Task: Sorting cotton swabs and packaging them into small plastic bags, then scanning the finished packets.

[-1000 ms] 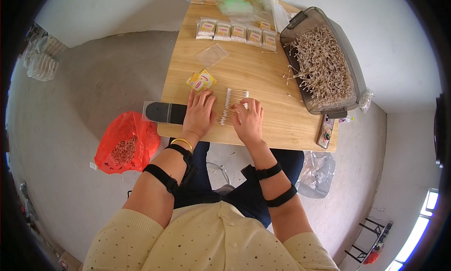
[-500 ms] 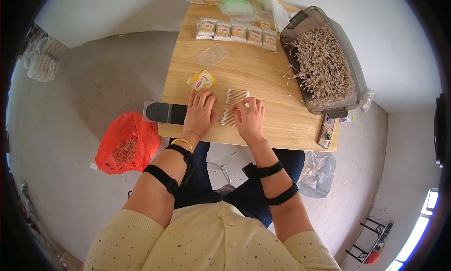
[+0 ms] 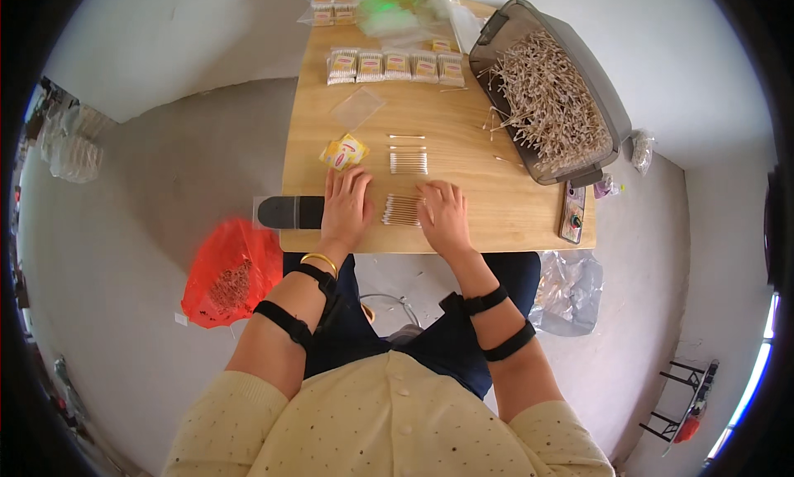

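Observation:
Both hands rest flat on a wooden table (image 3: 513, 204). My left hand (image 3: 347, 202) lies left of a row of cotton swabs (image 3: 401, 210), fingers spread, holding nothing. My right hand (image 3: 442, 217) lies on the right of that row, its fingertips touching the swabs' ends. A second neat row of swabs (image 3: 408, 163) sits just beyond, with one or two single swabs (image 3: 406, 137) farther back. A small yellow label card (image 3: 345, 151) lies just beyond my left hand.
A grey bin (image 3: 604, 105) full of loose swabs stands at the right. Packed swab bags (image 3: 395, 65) line the far side, with an empty clear bag (image 3: 357, 107) nearer. A phone-like device (image 3: 573, 212) lies at the right edge. A black sealer (image 3: 285, 212) and a red bag (image 3: 227, 270) sit to the left.
The swab pile between my hands has been split: one row now lies farther back on the table, and my hands have pulled nearer with the other row.

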Motion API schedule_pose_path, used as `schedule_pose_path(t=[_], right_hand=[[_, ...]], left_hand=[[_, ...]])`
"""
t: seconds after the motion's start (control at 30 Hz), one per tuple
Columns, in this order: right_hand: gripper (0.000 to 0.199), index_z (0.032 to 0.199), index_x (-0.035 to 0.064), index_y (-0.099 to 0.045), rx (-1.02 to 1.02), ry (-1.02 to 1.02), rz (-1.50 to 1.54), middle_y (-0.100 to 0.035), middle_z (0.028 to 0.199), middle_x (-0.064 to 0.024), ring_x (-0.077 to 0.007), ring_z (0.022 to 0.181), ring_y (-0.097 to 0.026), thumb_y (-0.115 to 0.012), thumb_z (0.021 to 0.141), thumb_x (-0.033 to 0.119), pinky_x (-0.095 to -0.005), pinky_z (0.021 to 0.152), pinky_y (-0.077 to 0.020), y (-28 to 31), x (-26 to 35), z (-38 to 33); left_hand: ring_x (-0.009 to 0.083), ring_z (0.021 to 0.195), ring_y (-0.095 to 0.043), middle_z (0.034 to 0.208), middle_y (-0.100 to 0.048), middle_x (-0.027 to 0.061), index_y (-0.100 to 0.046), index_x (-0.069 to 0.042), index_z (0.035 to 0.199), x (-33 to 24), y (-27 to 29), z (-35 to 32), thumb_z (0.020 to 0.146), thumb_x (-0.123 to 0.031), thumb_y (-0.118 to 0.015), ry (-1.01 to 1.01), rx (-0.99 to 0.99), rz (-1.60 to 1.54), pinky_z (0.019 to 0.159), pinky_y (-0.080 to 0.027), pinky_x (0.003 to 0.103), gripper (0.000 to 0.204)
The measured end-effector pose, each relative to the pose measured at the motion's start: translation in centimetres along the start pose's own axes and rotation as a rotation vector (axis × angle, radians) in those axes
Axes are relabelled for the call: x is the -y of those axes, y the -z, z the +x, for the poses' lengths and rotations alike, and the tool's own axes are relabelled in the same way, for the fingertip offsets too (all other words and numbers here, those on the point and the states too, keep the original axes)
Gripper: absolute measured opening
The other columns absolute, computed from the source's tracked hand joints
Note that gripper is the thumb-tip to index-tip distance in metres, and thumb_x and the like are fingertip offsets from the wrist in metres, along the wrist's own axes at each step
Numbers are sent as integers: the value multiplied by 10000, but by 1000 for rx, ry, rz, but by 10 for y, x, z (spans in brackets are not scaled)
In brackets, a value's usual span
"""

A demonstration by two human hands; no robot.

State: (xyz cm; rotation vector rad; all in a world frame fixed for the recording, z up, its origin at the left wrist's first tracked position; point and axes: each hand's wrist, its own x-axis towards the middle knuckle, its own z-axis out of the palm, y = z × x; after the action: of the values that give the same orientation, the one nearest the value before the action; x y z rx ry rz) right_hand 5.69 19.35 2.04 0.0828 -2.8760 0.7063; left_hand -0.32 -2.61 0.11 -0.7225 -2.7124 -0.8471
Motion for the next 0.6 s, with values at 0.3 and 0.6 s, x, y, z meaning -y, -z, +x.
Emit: schedule_pose_path(t=[0.3, 0.6], right_hand=[[990, 1597, -57, -212, 97, 13, -81, -239, 1660, -266, -386, 1571, -188, -698, 901, 452, -503, 1290, -138, -6, 19, -38], [918, 1591, -66, -242, 68, 48, -233, -198, 1660, -313, -435, 1574, -143, -532, 974, 550, -525, 1289, -114, -36, 23, -38]], left_hand=[[324, 1603, -86, 1701, -190, 208, -202, 80, 1604, -9, 11, -34, 1022, -675, -330, -188, 328, 300, 1285, -33, 555, 962], [352, 1599, -79, 1685, -177, 270, -208, 113, 1585, -27, -15, -32, 1012, -698, -324, -159, 266, 229, 1282, 4, 560, 1000]])
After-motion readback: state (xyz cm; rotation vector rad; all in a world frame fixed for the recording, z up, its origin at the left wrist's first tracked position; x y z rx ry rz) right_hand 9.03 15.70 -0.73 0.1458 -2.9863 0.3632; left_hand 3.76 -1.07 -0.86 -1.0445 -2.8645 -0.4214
